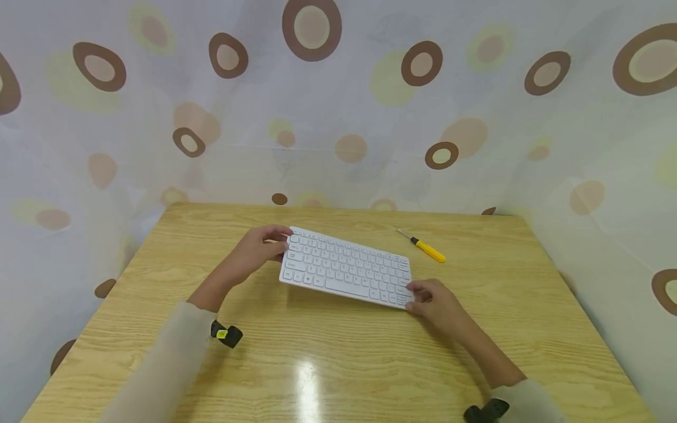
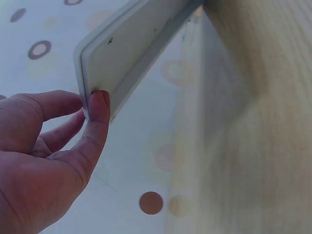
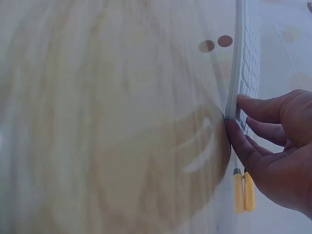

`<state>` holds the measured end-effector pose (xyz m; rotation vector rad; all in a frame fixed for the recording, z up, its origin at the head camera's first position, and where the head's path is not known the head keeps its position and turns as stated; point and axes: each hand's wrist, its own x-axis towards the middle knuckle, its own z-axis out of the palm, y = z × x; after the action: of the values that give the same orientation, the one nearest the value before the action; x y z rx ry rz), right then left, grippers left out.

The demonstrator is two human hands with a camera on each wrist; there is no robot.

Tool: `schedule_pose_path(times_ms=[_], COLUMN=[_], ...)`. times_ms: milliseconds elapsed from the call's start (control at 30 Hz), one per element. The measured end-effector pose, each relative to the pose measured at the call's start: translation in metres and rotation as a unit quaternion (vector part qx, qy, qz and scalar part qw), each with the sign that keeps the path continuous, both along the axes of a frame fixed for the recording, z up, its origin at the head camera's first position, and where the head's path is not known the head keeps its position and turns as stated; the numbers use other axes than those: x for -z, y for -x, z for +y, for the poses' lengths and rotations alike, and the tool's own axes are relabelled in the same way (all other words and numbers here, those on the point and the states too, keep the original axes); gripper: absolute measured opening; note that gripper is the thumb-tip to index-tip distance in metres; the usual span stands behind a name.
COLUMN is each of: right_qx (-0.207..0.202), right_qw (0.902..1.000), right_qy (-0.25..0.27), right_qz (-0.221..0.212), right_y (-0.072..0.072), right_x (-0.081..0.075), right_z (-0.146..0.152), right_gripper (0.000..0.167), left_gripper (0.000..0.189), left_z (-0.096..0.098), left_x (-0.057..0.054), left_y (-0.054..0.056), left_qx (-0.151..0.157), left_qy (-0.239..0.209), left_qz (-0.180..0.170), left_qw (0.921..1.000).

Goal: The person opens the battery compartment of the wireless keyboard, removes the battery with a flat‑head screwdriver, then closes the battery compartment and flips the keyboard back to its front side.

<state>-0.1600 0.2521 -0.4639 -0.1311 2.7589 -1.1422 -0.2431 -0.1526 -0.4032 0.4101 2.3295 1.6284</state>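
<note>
A white keyboard (image 1: 346, 267), keys up, is held by its two short ends over the wooden table. My left hand (image 1: 259, 249) pinches the left end, which is raised off the table. In the left wrist view, the pale underside of the keyboard (image 2: 129, 51) shows a small screw, and a fingertip of the left hand (image 2: 46, 156) presses that face. The right end is pinched near its lower corner by my right hand (image 1: 436, 305). The right wrist view has the keyboard (image 3: 237, 68) edge-on, low over the tabletop, between thumb and fingers.
A screwdriver (image 1: 429, 251) with a yellow handle lies on the wooden table (image 1: 344, 358) behind the keyboard's right end. Patterned cloth (image 1: 370, 123) hangs behind the table and along both sides. Black wrist cameras (image 1: 227, 333) sit on both sleeves.
</note>
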Motion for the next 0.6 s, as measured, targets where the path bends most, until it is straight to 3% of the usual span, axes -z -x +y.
schedule_pose_path(times_ms=[600], right_qx=[-0.039], right_qw=[0.9975], right_qy=[0.059], right_qz=[-0.006], right_y=[0.009], right_x=[0.002], right_z=[-0.022], right_gripper=[0.038], left_gripper=[0.047], left_z=[0.02], left_x=[-0.069], left_y=[0.002], left_qx=[0.019], left_qy=[-0.078], left_qz=[0.039], left_qw=[0.996])
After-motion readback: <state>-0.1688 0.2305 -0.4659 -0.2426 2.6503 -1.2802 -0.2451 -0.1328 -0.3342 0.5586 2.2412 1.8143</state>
